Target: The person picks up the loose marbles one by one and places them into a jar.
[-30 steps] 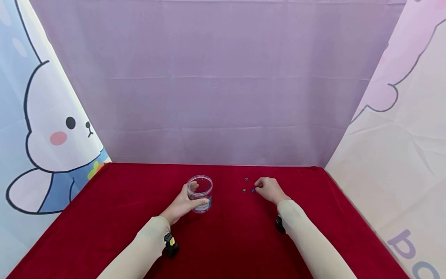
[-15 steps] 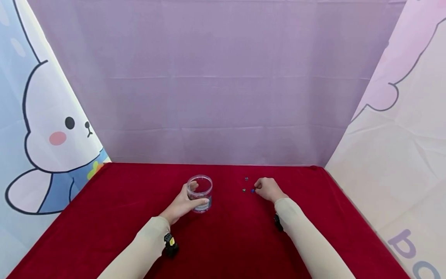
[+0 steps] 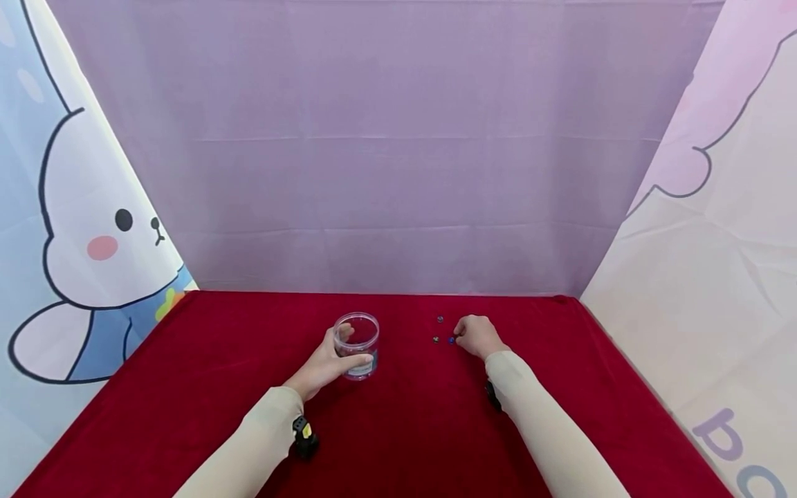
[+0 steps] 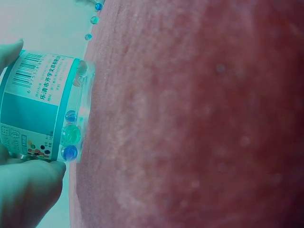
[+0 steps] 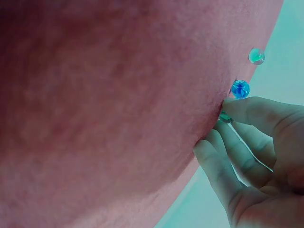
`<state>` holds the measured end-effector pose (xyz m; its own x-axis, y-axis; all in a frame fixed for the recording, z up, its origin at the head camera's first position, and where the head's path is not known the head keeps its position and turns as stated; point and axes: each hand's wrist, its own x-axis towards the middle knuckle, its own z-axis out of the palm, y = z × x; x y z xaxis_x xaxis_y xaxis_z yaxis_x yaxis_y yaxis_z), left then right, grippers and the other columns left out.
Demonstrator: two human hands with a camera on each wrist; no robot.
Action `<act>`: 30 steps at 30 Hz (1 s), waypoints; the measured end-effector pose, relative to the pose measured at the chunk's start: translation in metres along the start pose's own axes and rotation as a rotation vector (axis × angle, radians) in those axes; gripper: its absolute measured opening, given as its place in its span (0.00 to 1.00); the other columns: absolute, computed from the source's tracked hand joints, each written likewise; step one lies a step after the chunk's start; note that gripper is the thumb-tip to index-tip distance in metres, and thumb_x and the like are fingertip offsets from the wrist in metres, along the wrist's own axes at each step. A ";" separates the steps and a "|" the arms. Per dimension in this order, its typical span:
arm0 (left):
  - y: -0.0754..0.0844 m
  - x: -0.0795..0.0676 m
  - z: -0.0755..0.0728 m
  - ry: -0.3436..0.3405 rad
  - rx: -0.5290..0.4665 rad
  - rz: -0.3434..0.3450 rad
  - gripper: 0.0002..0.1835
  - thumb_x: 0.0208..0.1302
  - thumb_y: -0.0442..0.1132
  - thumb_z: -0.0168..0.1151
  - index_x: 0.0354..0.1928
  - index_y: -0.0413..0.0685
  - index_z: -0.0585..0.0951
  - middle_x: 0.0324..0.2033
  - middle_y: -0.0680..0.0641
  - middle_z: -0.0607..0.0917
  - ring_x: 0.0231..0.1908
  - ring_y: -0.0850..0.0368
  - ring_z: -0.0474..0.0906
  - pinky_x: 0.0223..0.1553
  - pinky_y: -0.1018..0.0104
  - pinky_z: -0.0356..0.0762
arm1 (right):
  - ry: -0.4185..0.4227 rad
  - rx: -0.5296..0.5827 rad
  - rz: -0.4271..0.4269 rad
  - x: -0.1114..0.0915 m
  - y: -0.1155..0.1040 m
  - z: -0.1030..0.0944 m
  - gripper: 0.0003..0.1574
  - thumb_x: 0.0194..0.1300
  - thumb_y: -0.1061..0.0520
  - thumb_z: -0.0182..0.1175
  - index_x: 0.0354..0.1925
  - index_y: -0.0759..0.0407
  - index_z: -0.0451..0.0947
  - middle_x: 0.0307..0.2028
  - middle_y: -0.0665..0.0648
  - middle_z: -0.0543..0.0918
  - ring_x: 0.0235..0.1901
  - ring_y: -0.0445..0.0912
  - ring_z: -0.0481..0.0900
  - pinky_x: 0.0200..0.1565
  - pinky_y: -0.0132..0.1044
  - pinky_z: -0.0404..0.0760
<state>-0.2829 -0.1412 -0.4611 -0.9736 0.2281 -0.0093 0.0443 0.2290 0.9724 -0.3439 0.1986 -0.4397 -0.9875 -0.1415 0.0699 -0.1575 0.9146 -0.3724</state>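
My left hand (image 3: 326, 363) grips a clear plastic jar (image 3: 357, 339) with its thumb and fingers around the sides. The jar stands upright and lidless on the red cloth. Its printed label (image 4: 35, 90) and several marbles (image 4: 70, 135) at the bottom show in the left wrist view. To the right, my right hand (image 3: 481, 337) is low at the cloth, thumb and fingertips pinching a green marble (image 5: 225, 117), mostly hidden by them. Just past the thumb lie a blue marble (image 5: 241, 89) and a clear greenish marble (image 5: 256, 56). A farther marble (image 3: 440, 319) lies behind these.
Red cloth (image 3: 405, 429) covers the table. A purple curtain (image 3: 386, 152) hangs along its back edge. Printed sheets flank it, one with a cartoon rabbit (image 3: 106, 228) at the left. Each wrist wears a black camera (image 3: 305, 437).
My right wrist and forearm have swung slightly leftward, while the fingertips stay by the blue marble. My left hand and the jar hold still.
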 end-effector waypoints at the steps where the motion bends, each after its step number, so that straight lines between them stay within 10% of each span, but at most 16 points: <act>1: 0.000 0.000 0.000 0.000 -0.001 0.000 0.53 0.54 0.53 0.78 0.74 0.51 0.54 0.73 0.45 0.60 0.72 0.43 0.55 0.67 0.40 0.62 | -0.001 -0.001 0.006 0.000 0.000 0.000 0.05 0.61 0.64 0.69 0.38 0.61 0.87 0.36 0.56 0.85 0.39 0.50 0.82 0.41 0.43 0.83; 30: 0.000 0.000 0.000 0.001 -0.006 -0.003 0.53 0.55 0.52 0.77 0.74 0.51 0.54 0.73 0.45 0.60 0.72 0.44 0.55 0.67 0.40 0.61 | 0.021 0.140 0.001 -0.011 0.006 -0.001 0.04 0.64 0.64 0.66 0.39 0.61 0.82 0.36 0.57 0.83 0.40 0.51 0.82 0.42 0.44 0.82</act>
<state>-0.2826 -0.1408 -0.4607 -0.9740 0.2264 -0.0123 0.0399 0.2245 0.9737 -0.3336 0.2060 -0.4419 -0.9874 -0.1313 0.0878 -0.1577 0.8526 -0.4983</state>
